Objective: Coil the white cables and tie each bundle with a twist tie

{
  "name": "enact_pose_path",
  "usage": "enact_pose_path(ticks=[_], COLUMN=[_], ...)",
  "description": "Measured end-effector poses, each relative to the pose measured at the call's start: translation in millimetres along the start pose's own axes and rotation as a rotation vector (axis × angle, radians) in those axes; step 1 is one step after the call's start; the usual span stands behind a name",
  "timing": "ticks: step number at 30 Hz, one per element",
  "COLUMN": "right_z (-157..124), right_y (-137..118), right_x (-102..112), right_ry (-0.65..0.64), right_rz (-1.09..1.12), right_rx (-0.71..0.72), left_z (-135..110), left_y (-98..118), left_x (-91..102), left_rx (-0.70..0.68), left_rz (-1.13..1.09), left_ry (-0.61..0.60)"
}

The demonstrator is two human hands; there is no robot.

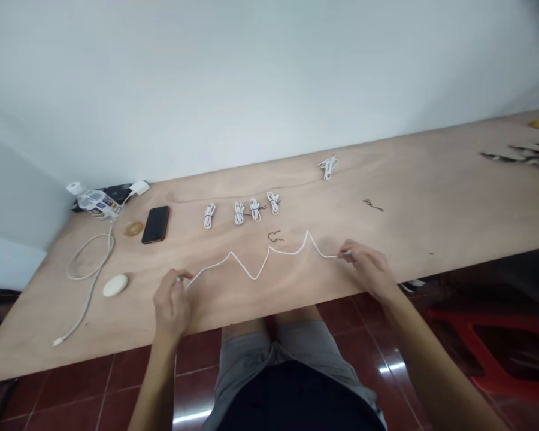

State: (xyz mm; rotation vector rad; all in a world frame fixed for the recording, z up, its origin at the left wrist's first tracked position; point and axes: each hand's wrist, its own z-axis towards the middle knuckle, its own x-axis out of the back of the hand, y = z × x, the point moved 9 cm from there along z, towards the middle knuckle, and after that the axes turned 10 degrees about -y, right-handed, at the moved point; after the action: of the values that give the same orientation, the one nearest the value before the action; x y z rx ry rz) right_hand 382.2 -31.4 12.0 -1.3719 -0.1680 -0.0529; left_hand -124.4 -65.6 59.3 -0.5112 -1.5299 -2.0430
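A thin white cable (254, 278) stretches in zigzag kinks across the front of the wooden table, between my two hands. My left hand (173, 302) is closed on its left end, and my right hand (366, 266) pinches the right end. Just behind the cable lies a loose dark twist tie (275, 236). Farther back, several white cables are bundled with dark ties, among them a bundle at the left (209, 215) and one nearer the middle (273, 202). Another white bundle (327, 167) rests near the wall, and a second dark tie (373, 205) lies to the right.
At the left are a black phone (155, 224), a tape roll (133, 228), a round white object (115, 285), a long white charging cable (90, 299) and a bottle (99, 203) lying tilted. Dark strips (505, 158) lie far right, beside another person's hand. A red stool (494, 341) stands below.
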Motion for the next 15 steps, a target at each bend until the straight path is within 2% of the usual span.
enact_pose_path(ticks=[3,5,7,9,12,15], right_z=[-19,-27,-27,-23,-15,-6], right_y=[-9,-15,-21,-24,-25,-26], right_x=[-61,-87,-106,-121,-147,-167], right_ry=[-0.293,-0.389,-0.426,-0.436,-0.451,-0.380], right_rz=[-0.163,-0.214,-0.244,-0.236,-0.118,0.035], right_rx=[-0.038,-0.040,-0.039,-0.041,-0.040,-0.013], left_z=[-18,-27,-30,-27,-18,-11], left_y=[33,50,61,66,66,70], left_x=[-48.0,-78.3,-99.8,-111.4,-122.7,-139.1], left_rx=[-0.137,-0.200,-0.246,-0.256,-0.176,-0.114], left_rz=[0.106,0.078,0.050,-0.009,-0.129,-0.229], left_ry=[-0.230,-0.370,-0.439,-0.427,-0.377,-0.396])
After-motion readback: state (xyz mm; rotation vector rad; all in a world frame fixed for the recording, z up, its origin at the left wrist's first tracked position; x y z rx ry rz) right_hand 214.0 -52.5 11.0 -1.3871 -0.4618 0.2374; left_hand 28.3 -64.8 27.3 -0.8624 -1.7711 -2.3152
